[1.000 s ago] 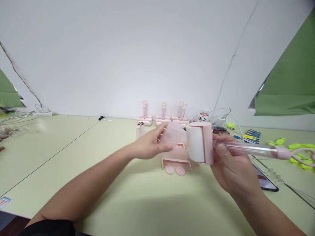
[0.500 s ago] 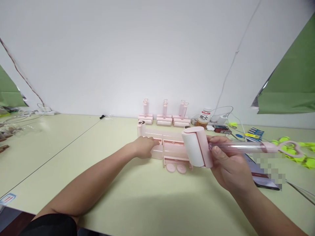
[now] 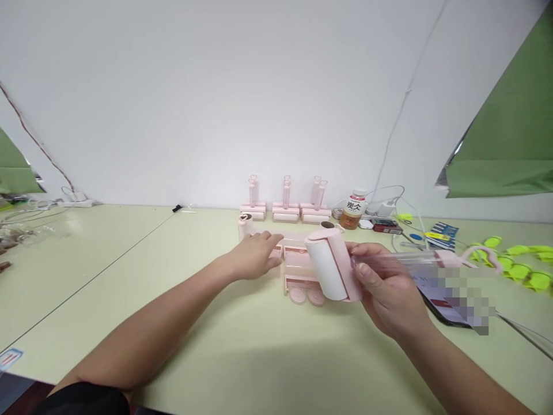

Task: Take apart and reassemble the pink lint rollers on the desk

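Holding a lint roller [image 3: 332, 266] over the pale green table [image 3: 242, 351], the right hand [image 3: 389, 288] closes its fingers around the clear plastic handle [image 3: 406, 262], just behind the roller head. The head is a short white cylinder with a matte, paper-like surface, and it sits in a smooth pink plastic frame. It tilts a little, with its top end away from the person. The handle is a thin see-through tube that runs to the right and ends in a pink loop [image 3: 479, 256], which looks like a heart, but it is blurred.

The left hand [image 3: 254, 256] lies palm down, with fingers loosely stretched, on a pale pink plastic tray [image 3: 298, 259] on the table. It holds nothing that I can see; the fingertips rest on the tray's left part. The roller head hangs just beside this tray, to its right, and hides the right end of it. Two round pink discs [image 3: 306, 296] show at the tray's front edge. A small pink roll [image 3: 244, 225] stands behind the left hand.

Near the wall, three more pink rollers [image 3: 285, 202] stand upright in a row, and a bottle [image 3: 351, 210] with a white label stands beside them. A phone [image 3: 444, 294] under the right hand is partly pixelated. The yellow-green pieces [image 3: 518, 265] at the right edge are too small to make out.
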`<control>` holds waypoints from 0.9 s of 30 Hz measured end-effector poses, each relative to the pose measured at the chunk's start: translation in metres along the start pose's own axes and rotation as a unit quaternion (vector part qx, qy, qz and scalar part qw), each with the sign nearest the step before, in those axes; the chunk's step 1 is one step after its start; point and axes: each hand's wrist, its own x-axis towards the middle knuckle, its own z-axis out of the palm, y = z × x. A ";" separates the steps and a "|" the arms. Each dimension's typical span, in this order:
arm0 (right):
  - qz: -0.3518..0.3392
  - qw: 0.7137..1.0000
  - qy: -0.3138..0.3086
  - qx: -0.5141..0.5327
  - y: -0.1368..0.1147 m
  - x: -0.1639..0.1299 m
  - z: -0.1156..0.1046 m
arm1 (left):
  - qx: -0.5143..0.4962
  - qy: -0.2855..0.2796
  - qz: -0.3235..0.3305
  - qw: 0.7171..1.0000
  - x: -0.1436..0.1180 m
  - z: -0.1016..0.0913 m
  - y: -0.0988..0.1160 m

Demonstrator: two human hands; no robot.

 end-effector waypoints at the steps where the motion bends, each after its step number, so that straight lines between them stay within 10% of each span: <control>1: -0.023 1.000 0.014 -0.013 0.002 -0.001 0.001 | -0.092 0.029 0.022 0.995 -0.002 0.001 0.009; 5: -0.150 0.981 0.063 -0.107 0.000 -0.008 0.010 | -0.475 -0.013 0.116 0.872 -0.008 0.020 0.048; 9: -0.203 0.938 -0.095 -0.264 -0.019 -0.003 -0.001 | -0.599 -0.021 0.113 0.793 -0.011 0.033 0.063; 17: -0.135 0.946 -0.125 -0.268 -0.055 0.010 -0.029 | -0.368 0.047 0.161 0.915 -0.026 0.010 0.052; 27: -0.088 0.778 -0.338 -0.522 -0.084 0.010 0.018 | -0.234 0.043 0.188 0.953 -0.029 0.041 0.066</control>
